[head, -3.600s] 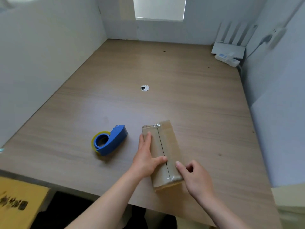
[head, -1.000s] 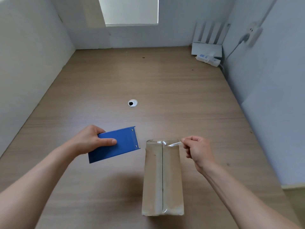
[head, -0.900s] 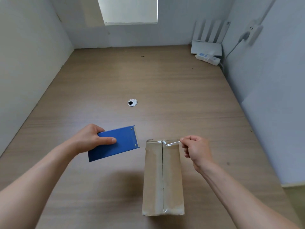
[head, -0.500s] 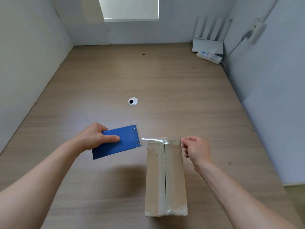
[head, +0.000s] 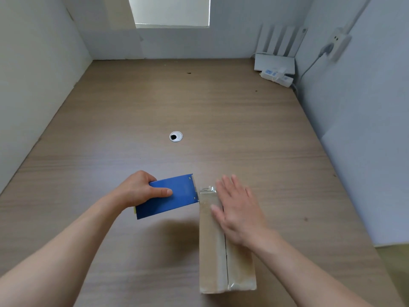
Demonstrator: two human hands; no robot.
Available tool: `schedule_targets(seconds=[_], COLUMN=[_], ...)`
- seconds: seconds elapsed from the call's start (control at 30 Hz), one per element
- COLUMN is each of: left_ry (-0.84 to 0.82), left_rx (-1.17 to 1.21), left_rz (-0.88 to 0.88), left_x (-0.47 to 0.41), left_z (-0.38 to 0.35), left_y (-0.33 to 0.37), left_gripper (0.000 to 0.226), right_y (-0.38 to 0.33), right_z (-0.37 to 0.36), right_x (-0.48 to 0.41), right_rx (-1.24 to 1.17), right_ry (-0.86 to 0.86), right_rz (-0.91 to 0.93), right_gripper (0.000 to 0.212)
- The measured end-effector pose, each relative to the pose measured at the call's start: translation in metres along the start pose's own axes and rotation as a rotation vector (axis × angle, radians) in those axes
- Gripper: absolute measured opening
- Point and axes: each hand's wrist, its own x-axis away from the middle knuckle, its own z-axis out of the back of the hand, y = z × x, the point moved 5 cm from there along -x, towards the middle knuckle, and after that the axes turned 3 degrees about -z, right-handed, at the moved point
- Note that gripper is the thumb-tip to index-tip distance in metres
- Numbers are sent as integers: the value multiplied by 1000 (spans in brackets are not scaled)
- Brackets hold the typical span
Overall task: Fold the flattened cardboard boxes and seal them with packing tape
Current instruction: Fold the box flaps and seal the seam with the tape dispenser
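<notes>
Narrow cardboard box [head: 213, 258] lies lengthwise on desk [head: 110, 151], near front edge, centre seam up. Clear tape [head: 207, 190] crinkled over its far end. Right hand [head: 240, 214] open, flat on box top, fingers straight. Left hand [head: 141, 191] grips blue tape dispenser [head: 174, 197], its front edge touching the box's far left corner. Power strip [head: 276, 76] in far right corner; blue markings too small to read.

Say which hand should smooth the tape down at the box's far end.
Right. The right hand lies open on the box beside the tape at its far end; the left hand is busy gripping the dispenser.
</notes>
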Motion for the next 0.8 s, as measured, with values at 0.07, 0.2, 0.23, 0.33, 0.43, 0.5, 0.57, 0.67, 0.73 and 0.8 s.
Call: schedule_targets(seconds=[0.07, 0.2, 0.23, 0.33, 0.43, 0.5, 0.57, 0.67, 0.73, 0.8], left_ry=[2, 22, 35, 164, 287, 313, 349, 472, 438, 369], left_rx=[-15, -39, -55, -358, -744, -749, -759, -773, -735, -613], left_rz=[-11, 4, 7, -6, -29, -9, 12, -21, 1, 56], left_x=[1, 2, 2, 2, 7, 7, 13, 20, 24, 28], left_z=[2, 5, 4, -1, -11, -15, -20, -37, -58, -76], left_y=[2, -1, 0, 9, 11, 2, -13, -34, -53, -72], left_gripper=[43, 44, 45, 46, 42, 42, 43, 41, 36, 33], right_y=[10, 12, 12, 10, 6, 7, 7, 8, 7, 6], right_z=[-16, -22, -22, -21, -22, -19, -21, -20, -21, -22], right_x=[2, 2, 1, 1, 5, 3, 3, 3, 2, 2], right_rx=[32, 63, 72, 96, 101, 90, 86, 83, 74, 65], right_ry=[-125, -110, -89, -58, -69, -39, -45, -34, -28, -23], right_rz=[-61, -28, -21, -16, -9, -12, 0, -1, 8, 13], right_gripper=[73, 78, 79, 78, 78, 77, 77, 77, 78, 78])
